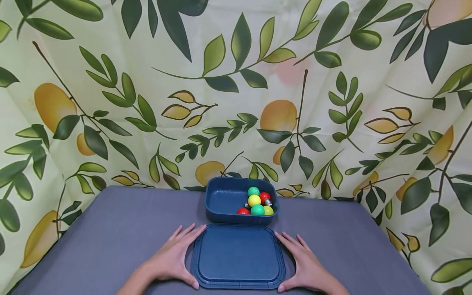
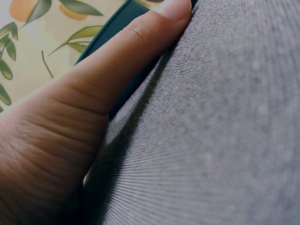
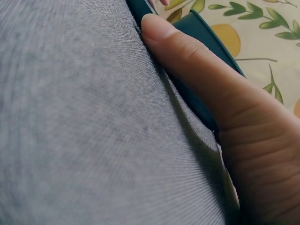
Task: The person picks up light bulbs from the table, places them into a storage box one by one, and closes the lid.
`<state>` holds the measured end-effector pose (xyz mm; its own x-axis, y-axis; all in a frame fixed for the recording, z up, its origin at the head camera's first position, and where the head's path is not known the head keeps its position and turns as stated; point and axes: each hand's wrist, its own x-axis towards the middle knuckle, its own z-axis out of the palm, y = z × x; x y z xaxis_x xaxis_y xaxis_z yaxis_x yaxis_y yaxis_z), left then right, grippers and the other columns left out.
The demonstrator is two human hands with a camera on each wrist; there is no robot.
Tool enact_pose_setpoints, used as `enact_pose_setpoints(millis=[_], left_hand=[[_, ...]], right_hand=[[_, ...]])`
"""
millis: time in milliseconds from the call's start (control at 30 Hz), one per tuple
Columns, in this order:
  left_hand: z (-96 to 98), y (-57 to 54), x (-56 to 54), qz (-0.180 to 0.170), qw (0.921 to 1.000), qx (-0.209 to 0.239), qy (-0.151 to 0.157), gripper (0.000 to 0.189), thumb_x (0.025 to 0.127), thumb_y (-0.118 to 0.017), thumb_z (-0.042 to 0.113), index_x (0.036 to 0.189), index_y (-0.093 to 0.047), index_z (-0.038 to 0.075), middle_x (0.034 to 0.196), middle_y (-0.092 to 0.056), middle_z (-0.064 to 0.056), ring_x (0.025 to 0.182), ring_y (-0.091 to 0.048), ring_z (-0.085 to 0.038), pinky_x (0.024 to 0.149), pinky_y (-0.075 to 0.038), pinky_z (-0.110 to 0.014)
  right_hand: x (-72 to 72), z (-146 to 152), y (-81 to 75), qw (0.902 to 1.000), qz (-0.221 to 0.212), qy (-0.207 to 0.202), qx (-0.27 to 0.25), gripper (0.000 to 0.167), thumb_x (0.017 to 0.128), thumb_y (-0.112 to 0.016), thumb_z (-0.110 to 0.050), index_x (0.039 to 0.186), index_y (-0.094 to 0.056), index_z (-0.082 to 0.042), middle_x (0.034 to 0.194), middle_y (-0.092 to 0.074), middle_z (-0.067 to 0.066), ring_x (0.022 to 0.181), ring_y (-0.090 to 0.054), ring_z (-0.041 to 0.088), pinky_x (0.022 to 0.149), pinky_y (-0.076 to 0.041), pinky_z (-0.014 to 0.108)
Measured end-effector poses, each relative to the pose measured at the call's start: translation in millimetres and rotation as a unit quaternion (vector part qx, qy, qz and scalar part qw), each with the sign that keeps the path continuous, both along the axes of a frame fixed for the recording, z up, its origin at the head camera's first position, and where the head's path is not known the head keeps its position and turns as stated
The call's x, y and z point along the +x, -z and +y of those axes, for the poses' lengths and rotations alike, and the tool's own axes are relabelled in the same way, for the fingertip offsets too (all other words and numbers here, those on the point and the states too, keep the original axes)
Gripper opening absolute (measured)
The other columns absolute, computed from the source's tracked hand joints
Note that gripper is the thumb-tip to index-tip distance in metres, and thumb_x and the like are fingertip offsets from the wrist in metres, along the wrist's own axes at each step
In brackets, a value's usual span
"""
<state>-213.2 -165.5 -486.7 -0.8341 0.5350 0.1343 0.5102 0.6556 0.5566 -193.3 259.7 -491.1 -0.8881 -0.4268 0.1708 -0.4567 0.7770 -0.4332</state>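
Observation:
A dark blue lid [image 1: 239, 257] lies flat on the grey cloth, nearest the person. My left hand [image 1: 173, 256] spans its left side with fingers spread, fingertips at the far left corner and thumb at the near left corner. On the right side my right hand [image 1: 306, 262] mirrors this, its thumb by the near right corner. Both wrist views show the thumb low along the cloth, against a dark blue edge. Just beyond the lid stands a matching blue box [image 1: 225, 200], without a cover. Several red, green and yellow balls [image 1: 254, 200] are gathered in its right half.
Grey cloth [image 1: 121, 229] covers the table. Small metallic screw-base pieces [image 1: 268, 202] show among the balls. Behind the box hangs a curtain [image 1: 236, 143] printed with leaves and fruit, which also runs down both sides of the table.

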Motion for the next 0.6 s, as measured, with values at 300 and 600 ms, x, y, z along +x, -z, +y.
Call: enact_pose_setpoints(millis=[300,600], left_hand=[[-0.7,-2.6,0.0,0.004,0.9998,-0.019,-0.004,0.137,0.049,-0.081,0.084,0.16,-0.032,0.02,0.162,-0.04,-0.004,0.153,-0.031,-0.038,0.12,-0.016,-0.069],[0.7,-3.8,2.2,-0.002,0.9998,-0.017,-0.012,0.136,0.049,-0.082,0.082,0.159,-0.033,0.021,0.161,-0.042,-0.008,0.152,-0.032,-0.039,0.119,-0.017,-0.071]], right_hand=[[-2.7,-1.6,-2.2,0.9997,-0.022,0.006,0.002,0.126,0.053,-0.083,-0.08,0.158,-0.036,-0.028,0.157,-0.047,0.009,0.145,-0.042,0.041,0.114,-0.02,0.075],[-0.8,-0.2,-0.8,0.9991,-0.04,0.017,-0.005,0.127,0.051,-0.084,-0.079,0.158,-0.037,-0.028,0.158,-0.046,0.008,0.147,-0.04,0.038,0.116,-0.019,0.073]])
